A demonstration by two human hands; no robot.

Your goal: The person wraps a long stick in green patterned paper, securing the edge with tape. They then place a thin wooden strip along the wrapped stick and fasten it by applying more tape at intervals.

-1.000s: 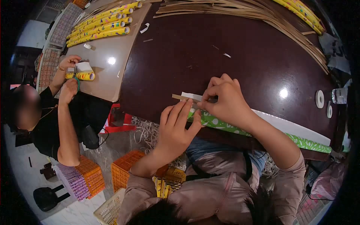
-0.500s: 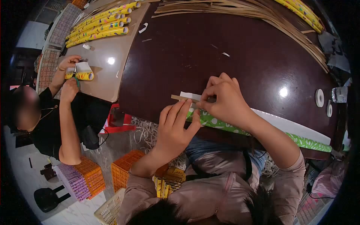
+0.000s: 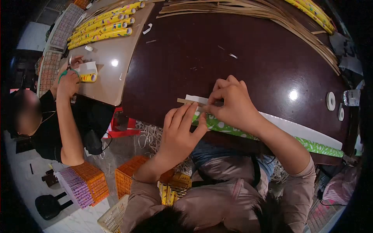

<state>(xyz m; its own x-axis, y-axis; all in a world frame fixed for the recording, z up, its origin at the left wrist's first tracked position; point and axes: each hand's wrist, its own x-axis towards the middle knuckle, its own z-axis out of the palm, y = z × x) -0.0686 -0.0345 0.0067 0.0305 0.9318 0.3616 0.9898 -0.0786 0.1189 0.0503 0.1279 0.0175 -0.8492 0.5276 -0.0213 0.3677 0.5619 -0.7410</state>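
Observation:
Along the near edge of the dark table (image 3: 186, 58) lies a roll of green patterned paper (image 3: 233, 131), its white underside showing behind it. My left hand (image 3: 180, 130) presses its fingertips on the roll's left end and on a thin brown strip (image 3: 183, 101) that sticks out to the left. Close beside it, my right hand (image 3: 231, 101) has thumb and index finger pinched at the strip and paper edge. What exactly is between those fingertips is hidden. A white paper flap (image 3: 193, 98) shows behind the strip.
At the left, another person (image 3: 68, 87) holds green-handled scissors (image 3: 67, 72) by a yellow roll (image 3: 88, 77). Yellow rolls (image 3: 103, 35) lie behind. Brown strips (image 3: 233, 9) line the far edge. White tape rolls (image 3: 330, 101) sit at the right. Orange baskets (image 3: 130, 174) stand below.
The other person's hands and scissors have moved back and left, away from the white paper on the yellow roll. My hands have barely moved.

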